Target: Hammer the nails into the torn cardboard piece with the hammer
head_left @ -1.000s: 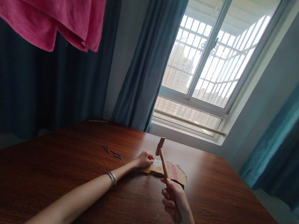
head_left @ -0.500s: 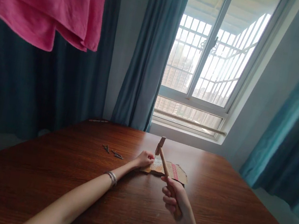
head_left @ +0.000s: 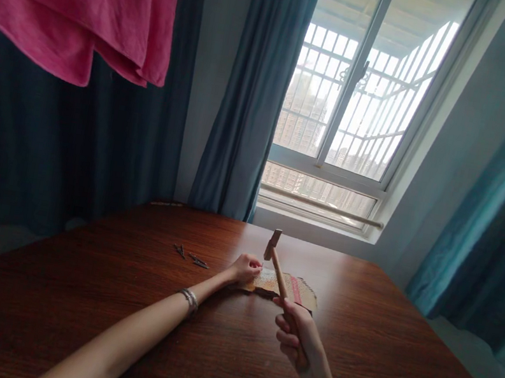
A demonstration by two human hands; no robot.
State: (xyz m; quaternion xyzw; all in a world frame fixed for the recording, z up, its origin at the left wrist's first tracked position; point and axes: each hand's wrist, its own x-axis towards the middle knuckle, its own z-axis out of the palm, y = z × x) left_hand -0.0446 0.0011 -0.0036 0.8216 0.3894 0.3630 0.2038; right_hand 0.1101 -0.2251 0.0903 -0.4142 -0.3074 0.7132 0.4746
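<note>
My right hand [head_left: 293, 333] is wrapped round the wooden handle of a hammer [head_left: 280, 276], its head raised just above my left fingertips. Closed in a pinch, my left hand [head_left: 246, 268] holds a thin upright nail [head_left: 262, 264] at the left end of a worn board [head_left: 287, 287]. The nail is small, and its lower part is hidden by the fingers. The board lies flat, with a pinkish-red stripe across its right part and a ragged front edge.
Several dark nails [head_left: 198, 260] lie loose to the left of my left hand on the brown wooden table [head_left: 152, 327]. A thin strip [head_left: 166, 203] rests at the far left edge. Behind stand a window [head_left: 335, 125] and blue curtains [head_left: 255, 86]; a pink cloth [head_left: 80, 5] hangs upper left.
The hammer head has shifted very slightly up and to the right. My left hand keeps its pinch in nearly the same place; the board and loose nails stay put.
</note>
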